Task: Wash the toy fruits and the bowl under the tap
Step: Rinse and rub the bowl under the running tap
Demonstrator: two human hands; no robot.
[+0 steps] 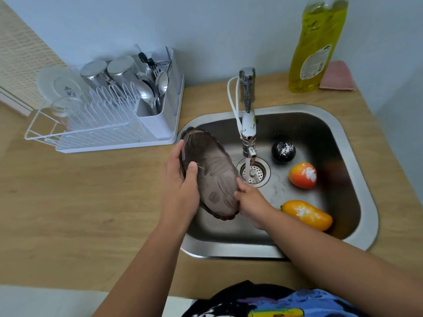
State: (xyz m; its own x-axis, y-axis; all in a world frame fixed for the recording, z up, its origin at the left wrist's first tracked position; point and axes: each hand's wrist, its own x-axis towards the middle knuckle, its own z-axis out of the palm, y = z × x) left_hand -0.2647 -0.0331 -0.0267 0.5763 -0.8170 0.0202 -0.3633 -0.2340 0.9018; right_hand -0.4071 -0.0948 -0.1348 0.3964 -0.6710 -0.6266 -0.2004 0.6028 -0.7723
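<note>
A dark brown oval bowl [210, 170] with a leaf pattern is tilted on edge over the left side of the steel sink [357, 156]. My left hand [180, 191] grips its left rim, thumb on the inner face. My right hand [249, 200] holds its lower right edge. The tap [248, 124] runs; its stream falls onto the drain [254, 172], just right of the bowl. Three toy fruits lie in the sink with white foam on them: a dark round one [283, 152], an orange-red one [303, 175] and a yellow mango [307, 215].
A white dish rack [109, 124] with steel cups, spoons and glassware stands on the wooden counter [80, 202] left of the sink. A yellow dish soap bottle [313, 49] and a pink cloth [338, 76] are at the back right.
</note>
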